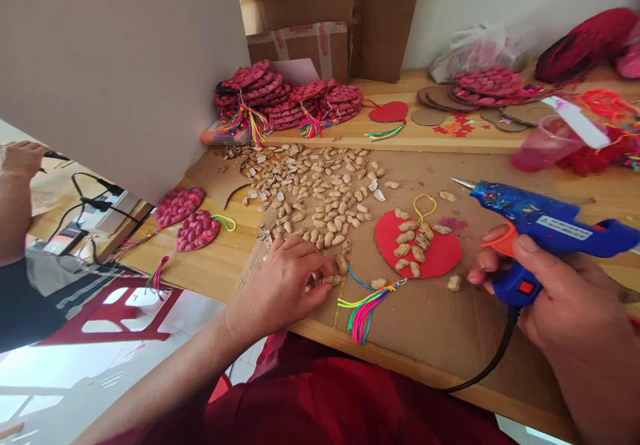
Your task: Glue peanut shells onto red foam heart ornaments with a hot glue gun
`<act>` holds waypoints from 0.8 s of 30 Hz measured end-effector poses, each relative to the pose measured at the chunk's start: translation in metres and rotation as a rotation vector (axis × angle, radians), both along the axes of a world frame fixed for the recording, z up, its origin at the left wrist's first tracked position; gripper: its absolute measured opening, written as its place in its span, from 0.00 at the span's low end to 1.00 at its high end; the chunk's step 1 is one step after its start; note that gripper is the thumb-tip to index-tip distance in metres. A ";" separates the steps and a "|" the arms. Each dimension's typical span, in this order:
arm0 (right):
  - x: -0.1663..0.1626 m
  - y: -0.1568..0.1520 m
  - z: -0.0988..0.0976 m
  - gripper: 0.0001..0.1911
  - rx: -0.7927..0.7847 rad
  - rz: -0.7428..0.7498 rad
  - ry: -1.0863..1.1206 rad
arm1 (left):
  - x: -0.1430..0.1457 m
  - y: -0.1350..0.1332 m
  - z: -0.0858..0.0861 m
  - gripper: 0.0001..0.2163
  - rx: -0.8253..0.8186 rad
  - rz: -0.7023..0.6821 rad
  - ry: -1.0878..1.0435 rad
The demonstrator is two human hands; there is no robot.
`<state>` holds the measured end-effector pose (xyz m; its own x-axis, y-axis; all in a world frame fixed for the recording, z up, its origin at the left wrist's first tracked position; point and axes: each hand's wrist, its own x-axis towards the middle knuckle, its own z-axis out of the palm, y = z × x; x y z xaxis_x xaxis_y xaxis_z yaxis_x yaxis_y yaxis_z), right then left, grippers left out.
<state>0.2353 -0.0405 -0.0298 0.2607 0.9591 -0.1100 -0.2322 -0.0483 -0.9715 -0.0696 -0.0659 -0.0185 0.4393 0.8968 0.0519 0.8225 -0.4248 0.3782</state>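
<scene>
- Heart (430,248) — red card with a yellow loop at the top and a bright tassel (367,306) trailing off its lower left — lies flat on the cardboard mat (440,325) between the two hands; about ten peanuts sit on its left and middle, while the right lobe and lower tip are bare red, so by my judgement less than half is covered.
- At far left, off the tabletop, another person's hand (17,158) holds something dark, well apart from the work.
- Two finished hearts (187,218), fully covered and painted pink, rest near the left edge of the tabletop (220,265), their tassels hanging over it.
- Left hand (290,275) lies palm down at the near side of the peanut pile (315,195), fingertips curled on a nut or two; the near edge runs just below the wrist.
- Stacks of done hearts (290,98) stand at the back, behind the pile.
- Open mat lies below and right of the heart — the widest free room.
- Right hand (555,292) is closed around the glue gun (535,225), finger by the orange trigger, nozzle aimed left above the heart's right side; its cord (493,358) drops over the near edge.
- A pink cup (543,144) and red yarn crowd the far right.
</scene>
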 end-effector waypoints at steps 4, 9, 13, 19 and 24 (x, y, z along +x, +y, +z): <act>0.002 -0.003 0.000 0.14 0.023 0.068 0.004 | 0.003 0.005 0.001 0.03 0.012 -0.003 -0.113; 0.005 -0.004 -0.003 0.12 0.068 0.101 -0.010 | 0.022 0.033 0.011 0.02 0.106 -0.058 -0.114; 0.006 -0.004 -0.006 0.11 0.090 0.129 0.000 | 0.038 0.070 0.012 0.02 0.111 -0.138 -0.065; 0.008 -0.004 -0.005 0.10 0.095 0.140 -0.018 | 0.058 0.113 0.009 0.04 0.166 -0.327 0.052; 0.010 -0.005 -0.007 0.09 0.068 0.150 -0.033 | 0.068 0.132 0.011 0.04 0.158 -0.399 0.116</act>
